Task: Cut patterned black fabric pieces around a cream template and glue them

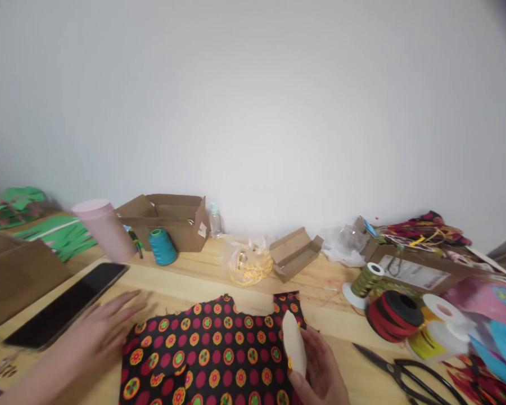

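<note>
A black fabric piece (219,354) printed with red dots and orange-green flowers lies on the wooden table in front of me. Its upper edge is cut unevenly. My right hand (320,365), over the fabric's right side, grips a flat cream-coloured piece with a rounded tip (294,340); a small yellow bit shows at its edge. What that piece is made of I cannot tell. To the left of the fabric, my left hand (103,329) is stretched out with its fingers apart and nothing in them, slightly blurred, near the black phone (67,306).
Black scissors (398,371) lie at right, near a red-and-black ribbon spool (394,316) and a green thread spool (369,279). Farther back are a small open box (295,259), a teal thread cone (162,247), a pink cylinder (105,230) and a larger cardboard box (172,225).
</note>
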A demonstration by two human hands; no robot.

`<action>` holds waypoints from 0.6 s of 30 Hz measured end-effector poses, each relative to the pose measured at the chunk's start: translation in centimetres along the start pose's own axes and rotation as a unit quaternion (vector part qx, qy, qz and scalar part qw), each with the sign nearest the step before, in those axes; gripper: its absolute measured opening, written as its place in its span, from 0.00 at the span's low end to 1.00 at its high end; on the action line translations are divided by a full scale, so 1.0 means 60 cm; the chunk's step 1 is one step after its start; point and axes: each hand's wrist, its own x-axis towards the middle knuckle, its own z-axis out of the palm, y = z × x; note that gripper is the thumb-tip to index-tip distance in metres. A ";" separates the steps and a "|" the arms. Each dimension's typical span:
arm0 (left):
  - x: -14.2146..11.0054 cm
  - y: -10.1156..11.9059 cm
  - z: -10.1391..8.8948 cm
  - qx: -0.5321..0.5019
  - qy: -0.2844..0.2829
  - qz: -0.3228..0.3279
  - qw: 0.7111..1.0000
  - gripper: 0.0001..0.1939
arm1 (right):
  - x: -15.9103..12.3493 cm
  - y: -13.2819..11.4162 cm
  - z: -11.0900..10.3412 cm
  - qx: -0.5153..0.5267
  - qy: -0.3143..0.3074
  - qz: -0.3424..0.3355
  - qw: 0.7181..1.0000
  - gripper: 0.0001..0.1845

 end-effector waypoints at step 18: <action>0.015 0.159 0.035 -0.129 -0.216 0.248 0.936 0.34 | 0.011 -0.040 -0.087 -0.110 0.012 0.022 0.994 0.30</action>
